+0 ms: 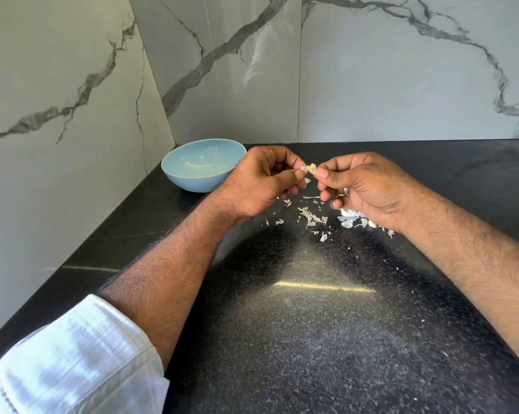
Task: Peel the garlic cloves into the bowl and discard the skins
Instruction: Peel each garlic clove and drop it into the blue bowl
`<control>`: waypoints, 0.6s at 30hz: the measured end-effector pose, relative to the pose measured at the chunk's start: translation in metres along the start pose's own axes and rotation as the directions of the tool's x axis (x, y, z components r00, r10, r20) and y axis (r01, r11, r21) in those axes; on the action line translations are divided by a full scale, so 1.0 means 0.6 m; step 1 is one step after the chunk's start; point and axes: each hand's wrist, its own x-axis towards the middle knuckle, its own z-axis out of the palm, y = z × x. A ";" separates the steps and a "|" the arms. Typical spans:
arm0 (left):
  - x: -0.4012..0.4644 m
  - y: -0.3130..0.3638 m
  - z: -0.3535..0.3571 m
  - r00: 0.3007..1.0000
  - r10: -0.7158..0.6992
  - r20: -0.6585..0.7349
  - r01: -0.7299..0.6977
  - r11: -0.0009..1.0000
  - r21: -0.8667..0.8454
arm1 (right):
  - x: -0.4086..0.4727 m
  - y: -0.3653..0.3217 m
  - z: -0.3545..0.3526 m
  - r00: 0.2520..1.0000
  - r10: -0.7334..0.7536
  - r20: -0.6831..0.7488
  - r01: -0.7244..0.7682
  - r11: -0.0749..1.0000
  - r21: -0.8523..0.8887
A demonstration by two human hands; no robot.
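Note:
A small pale garlic clove (312, 168) is held above the black counter, pinched between the thumb and fingers of my right hand (362, 186). My left hand (261, 180) pinches a thin flap of skin (303, 169) at the clove's left end. Torn white skins (312, 218) lie scattered on the counter under both hands. More garlic, white and partly hidden, sits under the heel of my right hand (352, 218). The light blue bowl (174, 171) stands to the left, behind my left hand; I see no cloves in it.
The black speckled counter (312, 309) runs into a corner of white marble wall panels (73, 100) at the left and back. Small skin crumbs dot the counter toward the right front. A white rolled sleeve (73, 360) covers my left upper forearm.

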 end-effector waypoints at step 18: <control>0.003 -0.006 0.007 0.998 0.011 -0.067 -0.012 1.000 -0.018 | -0.004 -0.002 0.007 1.000 -0.013 -0.020 0.013 1.000 -0.008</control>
